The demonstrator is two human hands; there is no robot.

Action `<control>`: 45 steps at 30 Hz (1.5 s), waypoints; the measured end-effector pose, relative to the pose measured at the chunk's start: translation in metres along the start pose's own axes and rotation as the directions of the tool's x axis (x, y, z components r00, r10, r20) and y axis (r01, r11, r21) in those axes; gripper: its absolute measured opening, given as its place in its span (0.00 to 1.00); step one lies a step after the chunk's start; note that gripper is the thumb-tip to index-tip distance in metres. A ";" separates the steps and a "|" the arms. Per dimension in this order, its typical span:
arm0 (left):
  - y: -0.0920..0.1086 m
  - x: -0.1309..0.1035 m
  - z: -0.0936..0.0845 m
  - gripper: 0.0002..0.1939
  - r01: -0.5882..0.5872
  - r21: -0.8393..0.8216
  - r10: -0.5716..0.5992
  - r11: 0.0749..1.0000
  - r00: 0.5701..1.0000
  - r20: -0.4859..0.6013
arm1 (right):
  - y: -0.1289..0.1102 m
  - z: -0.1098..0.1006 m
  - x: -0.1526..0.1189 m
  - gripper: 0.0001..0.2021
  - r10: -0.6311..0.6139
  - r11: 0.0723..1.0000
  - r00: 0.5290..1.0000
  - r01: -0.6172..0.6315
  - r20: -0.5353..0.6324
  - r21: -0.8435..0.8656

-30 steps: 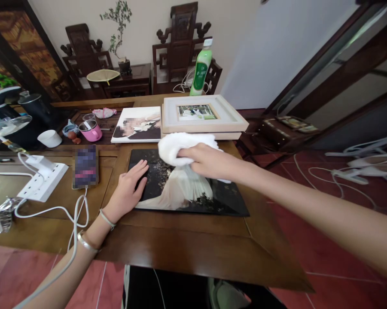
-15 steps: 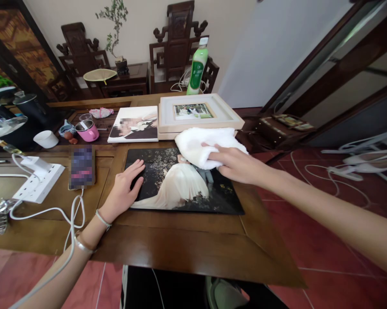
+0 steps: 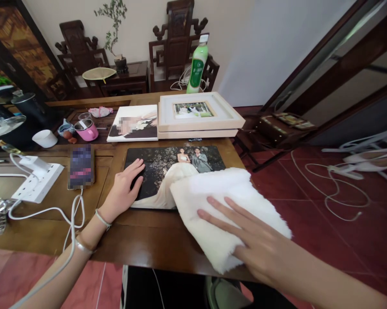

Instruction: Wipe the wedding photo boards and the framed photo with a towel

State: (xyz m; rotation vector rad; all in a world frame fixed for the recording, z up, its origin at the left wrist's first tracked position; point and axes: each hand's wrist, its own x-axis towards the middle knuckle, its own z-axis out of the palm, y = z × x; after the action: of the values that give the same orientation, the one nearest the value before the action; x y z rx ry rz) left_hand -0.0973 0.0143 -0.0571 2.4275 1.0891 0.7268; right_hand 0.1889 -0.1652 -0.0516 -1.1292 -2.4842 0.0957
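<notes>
A dark photo print [image 3: 153, 171] of a couple, one in a long pale gown, lies flat on the wooden table. My left hand [image 3: 125, 184] rests on its left edge, open, fingers stretched out and the thumb apart. A fluffy white cloth [image 3: 212, 189] covers the print's lower right part and spreads over the table toward the front edge. On top of the cloth lies my right hand [image 3: 254, 236], its fingers spread and pressed into the pile, with the thumb side at a folded edge, holding the cloth. The thumb's tip is hidden.
Behind the print sit a pale picture frame [image 3: 199, 124] and a white-edged photo panel [image 3: 133, 124]. A green bottle [image 3: 197, 68] stands at the back. Leftward are a pink cup [image 3: 87, 130], a phone [image 3: 80, 166], a power strip [image 3: 38, 182] and a white cable [image 3: 73, 223].
My right hand has swept the white cloth from the print's upper right toward me, and the cloth has spread out. The couple's upper bodies now show. My left hand stays in place.
</notes>
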 end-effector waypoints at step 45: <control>-0.001 0.000 0.000 0.20 -0.045 0.044 0.044 0.998 0.999 0.022 | 0.056 0.001 0.011 0.18 0.022 0.999 0.997 -0.026 -0.068 -0.047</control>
State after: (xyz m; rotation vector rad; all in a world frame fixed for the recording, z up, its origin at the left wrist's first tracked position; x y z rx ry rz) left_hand -0.0981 0.0146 -0.0576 2.4982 1.0574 0.6964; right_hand 0.2210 -0.1193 -0.0617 -1.1625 -2.4256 0.0044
